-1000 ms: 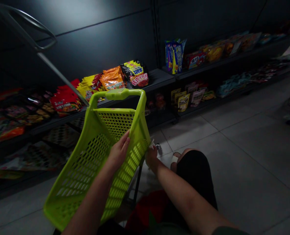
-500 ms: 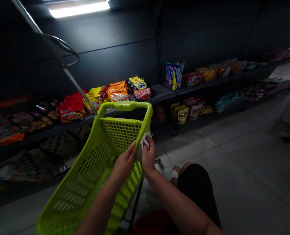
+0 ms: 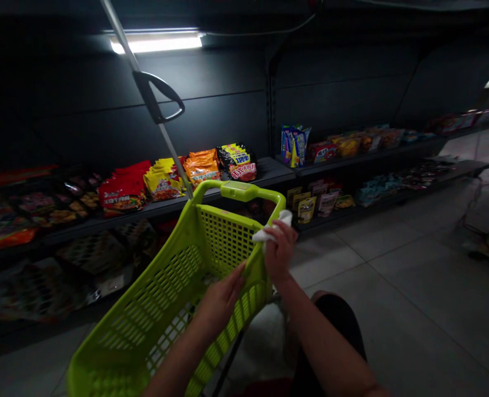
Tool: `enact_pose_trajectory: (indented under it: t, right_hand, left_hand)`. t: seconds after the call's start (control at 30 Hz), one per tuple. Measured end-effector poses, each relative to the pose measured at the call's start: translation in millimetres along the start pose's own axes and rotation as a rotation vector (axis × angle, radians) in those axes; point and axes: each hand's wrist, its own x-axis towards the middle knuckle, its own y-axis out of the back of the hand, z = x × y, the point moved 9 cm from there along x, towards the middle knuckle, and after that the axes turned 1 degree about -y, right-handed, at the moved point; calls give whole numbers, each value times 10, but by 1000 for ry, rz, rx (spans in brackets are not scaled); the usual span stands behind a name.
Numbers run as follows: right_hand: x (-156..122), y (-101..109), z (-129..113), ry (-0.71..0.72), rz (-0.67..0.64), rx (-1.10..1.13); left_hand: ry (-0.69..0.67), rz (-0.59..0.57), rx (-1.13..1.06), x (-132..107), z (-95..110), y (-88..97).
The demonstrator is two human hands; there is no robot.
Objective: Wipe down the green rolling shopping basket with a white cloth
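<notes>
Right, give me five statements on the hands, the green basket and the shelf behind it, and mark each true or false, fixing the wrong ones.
1. The right hand holds a white cloth. True.
2. The left hand is on top of the basket's front handle. False: the left hand is at the side edge of the green basket, lower in the picture than the right hand.
3. A lit lamp shines above the shelf with the orange packets. True.
4. The red packets stand to the right of the orange ones in the picture. False: the red packets are to their left.
5. The metal pole carries a dark loop handle. True.
</notes>
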Motion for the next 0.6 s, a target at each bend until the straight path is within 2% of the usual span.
enact_pose_trajectory:
  t: [0.07, 0.1, 0.17, 0.2, 0.27, 0.37, 0.43, 0.5, 0.53, 0.6]
  right_hand:
    - [554, 112, 253, -5, 110, -40]
    - [743, 169, 346, -28, 161, -32]
    - [850, 261, 394, -79, 219, -5]
    - [768, 282, 334, -88, 209, -5]
    - [400, 276, 84, -54, 115, -38]
    - [-241, 199, -341, 109, -113, -82]
    - [-387, 149, -455, 241, -248, -76]
    - [-160, 156, -328, 278, -280, -57]
    - [68, 188, -183, 237, -240, -37]
    - [555, 251, 176, 54, -115, 49]
  left_hand:
    - [-3, -44, -2, -50, 28, -34]
    - [-9, -62, 0, -68, 38, -49]
    - [-32, -86, 3, -91, 49, -68]
    - [-44, -93, 1, -95, 46, -72]
    - [-67, -99, -5, -97, 19, -68]
    - [-118, -103, -3, -102, -34, -24]
    - [-149, -108, 6, -116, -84, 26]
    - [-154, -109, 16, -132, -158, 92]
    - [-150, -107, 22, -137, -201, 128]
    - [-144, -104, 27, -144, -277, 199]
